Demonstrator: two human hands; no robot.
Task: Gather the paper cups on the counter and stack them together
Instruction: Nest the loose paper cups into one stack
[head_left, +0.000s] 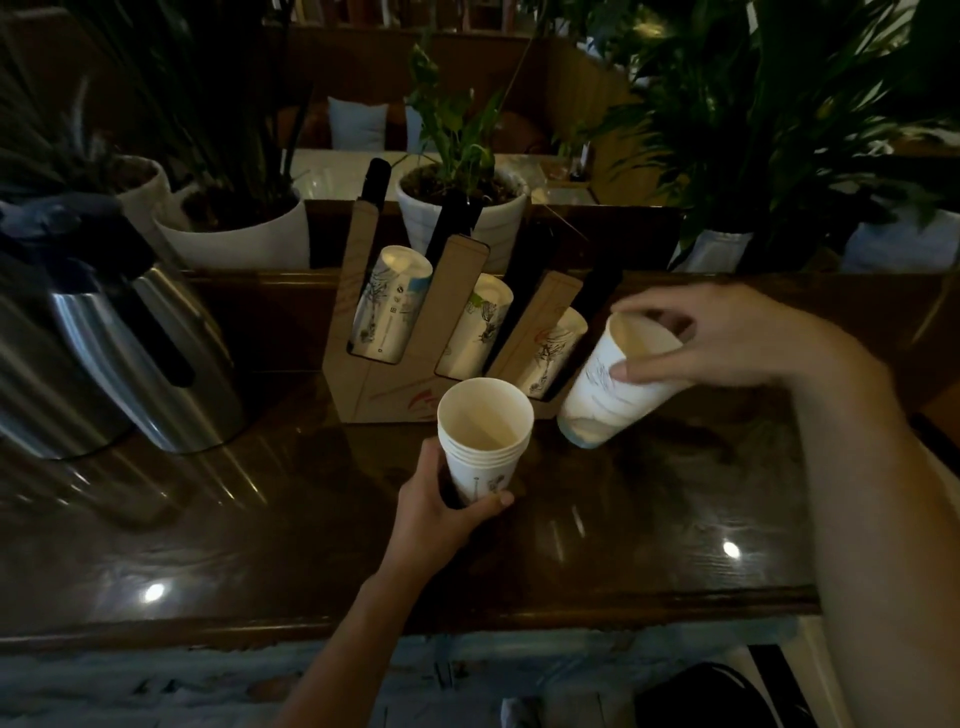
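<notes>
My left hand (441, 512) grips the lower part of a stack of white paper cups (485, 436), upright at the middle of the dark wooden counter (260, 545). Several nested rims show at the top of the stack. To its right, my right hand (717, 338) holds a single white paper cup (608, 395) by its rim, tilted with the mouth up and to the right. That cup's base hangs just above the counter, apart from the stack.
A cardboard cup holder (363, 338) behind the stack has three slanted slots with more cups (392, 306). Two steel thermos jugs (104, 353) stand at left. Potted plants (462, 208) line the back ledge. The counter's front edge runs below my left wrist.
</notes>
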